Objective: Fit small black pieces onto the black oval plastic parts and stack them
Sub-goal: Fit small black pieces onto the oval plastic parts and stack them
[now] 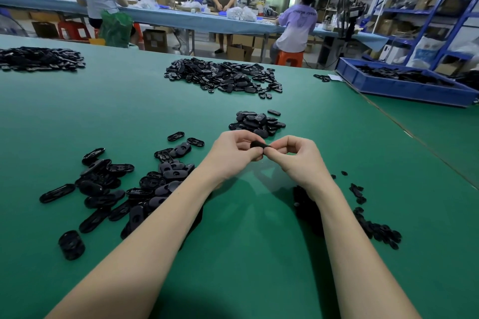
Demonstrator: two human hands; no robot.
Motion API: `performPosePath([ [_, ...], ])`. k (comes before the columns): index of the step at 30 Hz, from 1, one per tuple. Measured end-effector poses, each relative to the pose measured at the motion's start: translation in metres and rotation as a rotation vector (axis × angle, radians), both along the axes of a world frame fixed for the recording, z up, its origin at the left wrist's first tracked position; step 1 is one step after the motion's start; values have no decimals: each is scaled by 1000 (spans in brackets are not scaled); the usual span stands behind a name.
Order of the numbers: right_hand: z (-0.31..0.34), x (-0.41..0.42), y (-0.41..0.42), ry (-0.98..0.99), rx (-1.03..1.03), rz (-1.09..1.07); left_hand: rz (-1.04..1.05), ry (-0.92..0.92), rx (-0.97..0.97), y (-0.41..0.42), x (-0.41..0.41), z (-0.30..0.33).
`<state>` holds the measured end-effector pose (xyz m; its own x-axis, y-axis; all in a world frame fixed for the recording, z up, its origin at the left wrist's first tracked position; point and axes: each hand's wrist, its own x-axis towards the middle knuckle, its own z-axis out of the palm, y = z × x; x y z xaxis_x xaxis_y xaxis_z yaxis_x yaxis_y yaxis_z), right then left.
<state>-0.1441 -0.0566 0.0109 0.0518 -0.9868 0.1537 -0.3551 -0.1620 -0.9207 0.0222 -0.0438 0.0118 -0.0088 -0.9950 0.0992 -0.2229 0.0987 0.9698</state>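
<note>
Misalignment is the principal hazard at this stage: the left hand [234,153] and the right hand [294,154] meet above the green matte work table [129,111], both with fingers curled and pinching a single black oval plastic part [259,145] between them. The part is held clear of the table, and most of it is hidden by the fingertips, so whether the small black piece is already seated cannot be determined. If the piece is pressed in at an angle, it will probably sit proud or spring out; the pinch covers the joint, so the fit must be judged by feel. A slip of either thumb could drop the part onto the table, where it may be lost against the loose heap of unassembled black oval shells [124,189] under the left forearm. The scattered small black insert pieces [375,230] lie beside the right forearm, and a sweep of that arm could scatter them further. The compact pile of finished black oval parts [258,123] lies just beyond the hands; it is loosely heaped, and a careless placement could topple or mix it.
</note>
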Motion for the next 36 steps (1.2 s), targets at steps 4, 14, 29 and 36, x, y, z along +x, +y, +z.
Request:
performPosePath([
  [4,5,-7,-1,-179,99,3,3,-184,-97,-1,8,1],
  [14,-2,-7,-5,-28,110,-45,64,-513,-236,-9,8,-14],
  [29,3,-14,-6,-194,152,-11,267,-1003,-330,-72,-36,-10],
  [36,3,-17,-8,-285,193,-2,271,-946,-288,-81,-46,-12],
])
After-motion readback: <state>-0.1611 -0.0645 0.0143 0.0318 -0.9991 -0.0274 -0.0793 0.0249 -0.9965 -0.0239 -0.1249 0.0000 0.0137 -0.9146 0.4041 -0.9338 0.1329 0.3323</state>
